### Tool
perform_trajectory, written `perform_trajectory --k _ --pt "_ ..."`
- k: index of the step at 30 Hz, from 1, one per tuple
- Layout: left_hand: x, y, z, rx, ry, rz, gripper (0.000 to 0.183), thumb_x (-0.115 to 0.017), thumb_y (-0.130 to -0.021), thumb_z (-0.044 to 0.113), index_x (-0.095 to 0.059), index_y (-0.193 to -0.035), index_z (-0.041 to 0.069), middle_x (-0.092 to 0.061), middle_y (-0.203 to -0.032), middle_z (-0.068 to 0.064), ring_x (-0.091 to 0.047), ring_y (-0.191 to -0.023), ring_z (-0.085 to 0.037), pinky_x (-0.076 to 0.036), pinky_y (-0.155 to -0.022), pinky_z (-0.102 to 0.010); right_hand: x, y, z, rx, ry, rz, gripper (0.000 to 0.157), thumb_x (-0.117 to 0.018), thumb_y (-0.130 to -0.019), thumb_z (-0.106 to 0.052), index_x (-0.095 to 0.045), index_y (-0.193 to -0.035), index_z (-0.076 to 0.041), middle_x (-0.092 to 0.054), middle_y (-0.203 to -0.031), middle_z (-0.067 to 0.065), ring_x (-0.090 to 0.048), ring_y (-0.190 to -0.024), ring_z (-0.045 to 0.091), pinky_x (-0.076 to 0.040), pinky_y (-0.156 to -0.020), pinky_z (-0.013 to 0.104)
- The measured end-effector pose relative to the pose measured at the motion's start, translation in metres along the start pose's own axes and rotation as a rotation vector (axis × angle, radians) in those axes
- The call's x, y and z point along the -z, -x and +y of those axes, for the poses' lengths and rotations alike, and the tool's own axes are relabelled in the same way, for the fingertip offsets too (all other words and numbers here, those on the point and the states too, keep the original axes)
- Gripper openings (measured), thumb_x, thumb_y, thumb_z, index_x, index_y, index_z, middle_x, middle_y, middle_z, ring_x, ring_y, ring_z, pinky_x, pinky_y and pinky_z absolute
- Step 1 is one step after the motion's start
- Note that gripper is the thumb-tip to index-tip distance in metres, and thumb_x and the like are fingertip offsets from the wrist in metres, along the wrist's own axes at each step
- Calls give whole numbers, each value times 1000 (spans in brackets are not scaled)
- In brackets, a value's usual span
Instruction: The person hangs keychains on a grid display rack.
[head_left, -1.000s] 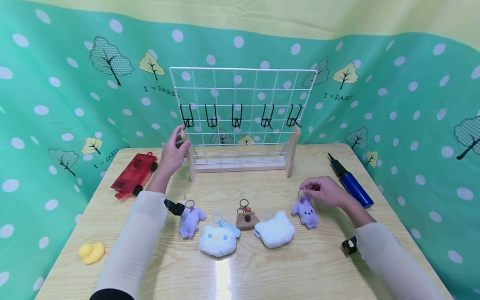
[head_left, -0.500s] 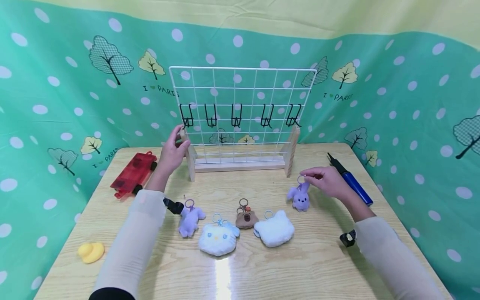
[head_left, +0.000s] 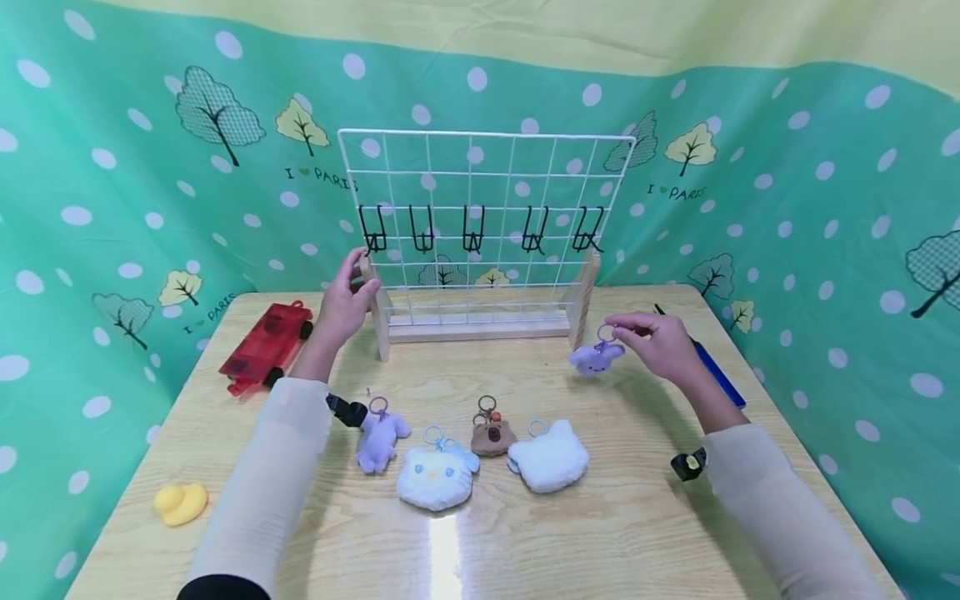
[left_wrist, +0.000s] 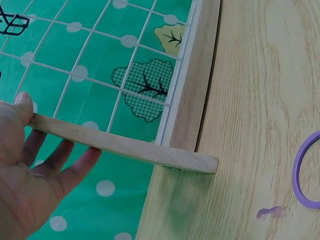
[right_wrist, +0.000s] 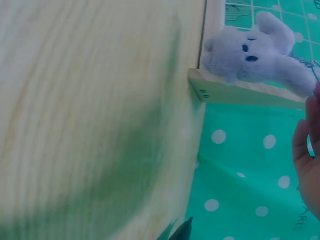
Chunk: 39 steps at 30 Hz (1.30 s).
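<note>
My right hand [head_left: 660, 342] pinches the ring of a purple plush keychain [head_left: 596, 360] with long ears, which hangs in the air near the right end of the rack. Seen from the right wrist, the plush [right_wrist: 245, 57] overlaps the rack's wooden side piece [right_wrist: 250, 90]. At the rack's other end my left hand [head_left: 347, 307] grips the left wooden side piece [left_wrist: 135, 148], thumb on one side and fingers on the other. The rack is a white wire grid [head_left: 491, 264] on a wooden base [head_left: 480, 330], and several black hooks [head_left: 473, 242] hang in a row across it.
Before the rack lie another purple plush keychain [head_left: 378, 446], a white cat-face plush [head_left: 435, 482], a brown animal plush [head_left: 492, 439] and a white plush [head_left: 551, 460]. A red toy car [head_left: 266, 346] and yellow duck [head_left: 180, 504] are left; a blue pump [head_left: 718, 375] is right.
My right hand has raised the purple plush keychain off the table and carried it back toward the rack's right end. The left hand stays at the side piece.
</note>
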<state>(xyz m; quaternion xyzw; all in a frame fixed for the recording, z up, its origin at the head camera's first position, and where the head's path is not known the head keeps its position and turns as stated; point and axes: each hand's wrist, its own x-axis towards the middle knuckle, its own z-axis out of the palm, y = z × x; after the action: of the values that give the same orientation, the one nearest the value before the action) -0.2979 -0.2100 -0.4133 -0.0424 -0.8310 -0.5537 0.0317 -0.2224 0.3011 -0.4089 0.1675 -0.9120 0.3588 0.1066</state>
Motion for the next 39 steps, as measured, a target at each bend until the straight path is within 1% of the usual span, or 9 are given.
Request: perform_trajectory --k 3,6,11,18,24,30,33,37,39 --pt "1 -1 2 1 -4 2 62 -53 -107 28 -23 -157 48 -36 -160 -20 -43 -144 -42 -52 -106 -56 2 -6 -4 14 -3 20 20 -68 -99 -13 -76 -116 -5 -77 -110 18 -61 -83 -2 -53 -65 11" --pt "3 -1 3 4 -8 6 62 -53 -107 27 -23 -157 48 -36 -160 -20 -44 -143 -42 -53 -106 -56 3 -12 -10 21 -3 16 21 -67 -100 -14 -76 -116 -5 -76 -110 18 -61 -84 2 -53 -66 12" --pt "3 1 4 17 -14 1 62 -53 -107 28 -23 -158 48 -36 -161 -20 -43 -144 -42 -52 -106 -56 3 -21 -19 5 -19 18 22 -64 -102 -16 -75 -119 -6 -75 -111 18 -61 -85 4 -52 -68 13" --pt "2 -1 3 2 -9 13 62 -53 -107 29 -23 -157 49 -36 -160 -20 -44 -143 -42 -52 -106 -56 8 -34 -32 11 -61 115 20 -63 -102 -15 -75 -116 -8 -75 -100 13 -56 -74 10 -46 -56 18" --pt "1 -2 3 -12 -8 15 61 -53 -107 27 -25 -158 46 -38 -159 -20 -45 -142 -42 -53 -105 -56 16 -40 -42 19 -86 158 20 -64 -101 -14 -75 -116 -6 -74 -98 10 -55 -72 10 -46 -56 16" --pt "0 -1 2 -12 -1 17 61 -53 -107 27 -25 -157 46 -38 -159 -20 -45 -142 -42 -53 -104 -56 21 -45 -48 -8 -142 190 21 -64 -101 -14 -74 -117 -5 -72 -97 0 -56 -74 10 -47 -58 15" --pt "0 0 2 -5 1 16 62 -53 -107 27 -24 -158 46 -38 -159 -20 -45 -142 -42 -53 -105 -56 24 -47 -52 -18 -173 201 22 -64 -101 -15 -74 -117 -5 -71 -99 -5 -57 -75 13 -48 -59 14" --pt "-1 1 1 -4 6 14 62 -53 -107 26 -24 -158 44 -38 -159 -21 -46 -142 -42 -53 -105 -56 26 -52 -56 7 -191 219 22 -65 -101 -15 -74 -117 -5 -70 -97 -13 -59 -78 13 -49 -61 13" --pt "-1 1 0 -5 11 12 62 -53 -107 25 -24 -159 43 -38 -158 -21 -46 -141 -42 -53 -105 -56 27 -54 -59 25 -191 228 21 -65 -100 -14 -74 -117 -5 -69 -97 -18 -60 -79 10 -50 -63 12"
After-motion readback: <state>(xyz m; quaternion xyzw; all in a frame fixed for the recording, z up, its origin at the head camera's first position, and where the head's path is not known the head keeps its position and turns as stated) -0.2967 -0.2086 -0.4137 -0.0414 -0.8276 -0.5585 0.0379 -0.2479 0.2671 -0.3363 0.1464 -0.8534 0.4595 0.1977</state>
